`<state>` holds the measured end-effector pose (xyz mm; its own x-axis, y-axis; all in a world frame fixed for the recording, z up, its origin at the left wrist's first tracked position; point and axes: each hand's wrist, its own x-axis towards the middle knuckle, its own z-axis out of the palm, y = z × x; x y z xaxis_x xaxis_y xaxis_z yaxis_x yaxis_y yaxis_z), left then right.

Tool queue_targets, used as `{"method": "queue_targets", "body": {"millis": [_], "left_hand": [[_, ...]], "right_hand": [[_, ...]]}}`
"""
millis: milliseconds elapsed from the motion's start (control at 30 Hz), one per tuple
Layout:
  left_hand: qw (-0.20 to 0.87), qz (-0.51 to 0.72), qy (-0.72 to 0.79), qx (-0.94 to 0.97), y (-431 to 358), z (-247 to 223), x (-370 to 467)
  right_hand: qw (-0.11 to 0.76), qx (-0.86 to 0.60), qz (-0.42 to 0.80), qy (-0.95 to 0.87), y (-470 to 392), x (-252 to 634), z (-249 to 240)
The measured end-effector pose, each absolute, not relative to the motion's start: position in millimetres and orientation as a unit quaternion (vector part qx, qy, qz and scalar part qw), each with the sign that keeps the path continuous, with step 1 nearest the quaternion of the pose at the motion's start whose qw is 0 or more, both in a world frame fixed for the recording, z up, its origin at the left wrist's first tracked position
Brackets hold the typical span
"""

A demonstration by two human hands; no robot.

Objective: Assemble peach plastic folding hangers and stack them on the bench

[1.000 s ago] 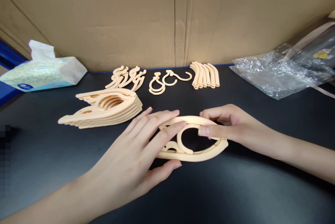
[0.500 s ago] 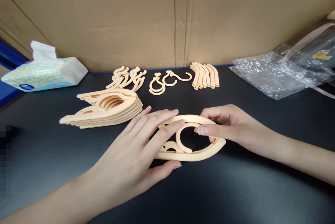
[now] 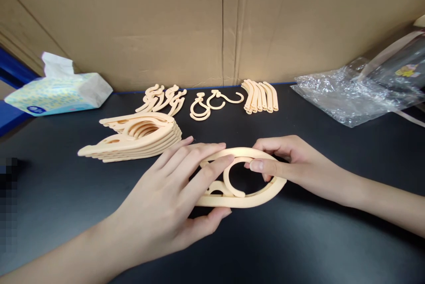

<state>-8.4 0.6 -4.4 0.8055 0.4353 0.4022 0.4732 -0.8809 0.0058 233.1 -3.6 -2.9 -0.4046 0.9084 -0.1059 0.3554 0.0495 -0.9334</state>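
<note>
A cream plastic folding hanger (image 3: 262, 199) is held just above or on the black table, folded, with its curved hook lying inside the frame. My left hand (image 3: 179, 186) lies over its left end, fingers along the top and thumb beneath the near edge, hiding that end. On the right, my right hand (image 3: 282, 157) pinches the far rounded end, its thumb on top by the hook and the fingers behind. Just beyond my left hand is a neat stack of folded hangers (image 3: 146, 142).
Along the back lie a pile of small curved arms (image 3: 161, 99), several loose hooks (image 3: 201, 109) and a row of curved strips (image 3: 260, 95). A tissue pack (image 3: 63, 93) stands at left, a clear plastic bag (image 3: 345, 93) at right. Cardboard (image 3: 166, 22) walls the black table's (image 3: 299, 239) back.
The hanger and both hands stay nearly in place, with the hanger's near edge slightly lower in the picture. The view has shifted a little, and the grips are the same.
</note>
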Motion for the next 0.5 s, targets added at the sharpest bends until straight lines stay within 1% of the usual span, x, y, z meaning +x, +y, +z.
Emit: {"method": "queue_targets", "body": {"millis": [133, 500], "left_hand": [[0.067, -0.194, -0.236, -0.95, 0.4, -3.4, -8.8], [0.065, -0.182, -0.232, -0.954, 0.6, -4.9, -9.7]], "right_hand": [[0.271, -0.479, 0.495, -0.672, -5.0, 232.8, -2.0], [0.283, -0.477, 0.505, -0.661, -5.1, 232.9, -3.3]]}}
